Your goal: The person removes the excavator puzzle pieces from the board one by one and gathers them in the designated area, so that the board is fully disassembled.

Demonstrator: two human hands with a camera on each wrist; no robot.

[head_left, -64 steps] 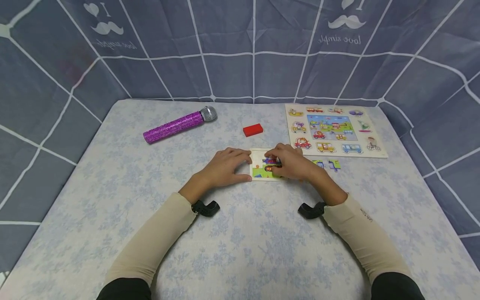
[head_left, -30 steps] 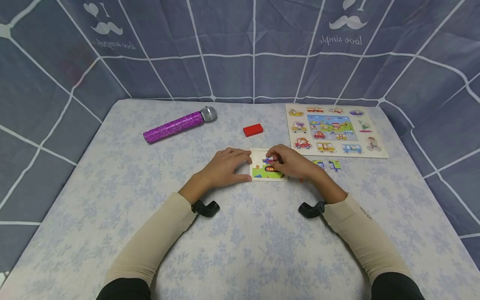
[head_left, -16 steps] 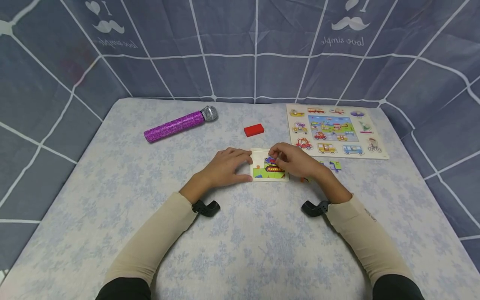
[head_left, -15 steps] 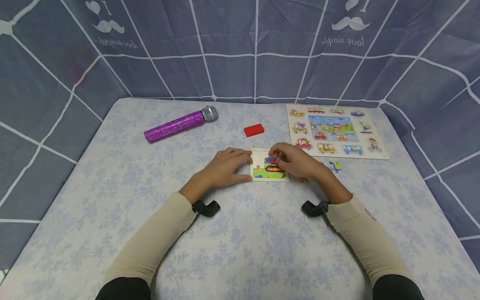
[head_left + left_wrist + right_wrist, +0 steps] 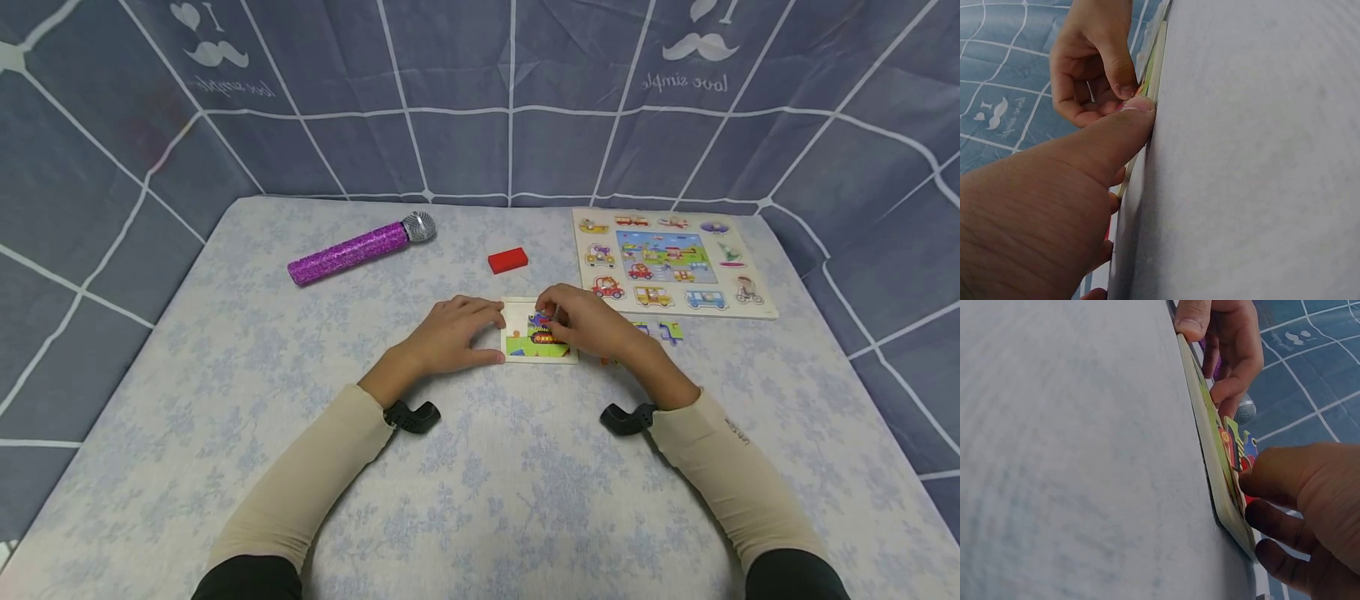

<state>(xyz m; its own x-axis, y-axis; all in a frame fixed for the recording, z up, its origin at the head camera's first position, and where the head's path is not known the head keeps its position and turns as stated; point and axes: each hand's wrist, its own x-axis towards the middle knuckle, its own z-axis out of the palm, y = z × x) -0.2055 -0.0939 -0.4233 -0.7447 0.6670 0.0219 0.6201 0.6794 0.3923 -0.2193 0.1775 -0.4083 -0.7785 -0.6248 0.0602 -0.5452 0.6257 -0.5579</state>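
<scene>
Puzzle tray (image 5: 516, 313) lies flat on the bench (image 5: 480, 483), between both hands, and the work on it is judged part done. Its lower strip shows green picture pieces (image 5: 517, 344) seated; the upper left portion is bare, pale backing. Left hand (image 5: 452, 336) grips the tray's left side, thumb at the near corner and a finger at the far one. Right hand (image 5: 588, 323) pinches a picture piece (image 5: 1240, 446), which the right wrist view shows tilted above the tray, not flush; whether any edge of it is engaged cannot be told. Outstanding: that piece, plus loose pieces (image 5: 670, 332) to the right of the tray, near the larger picture board (image 5: 628, 292); the exact count is hidden by the right hand. Red block (image 5: 507, 260) and purple microphone (image 5: 352, 252) stand apart behind the tray, neither touched by the hands.
</scene>
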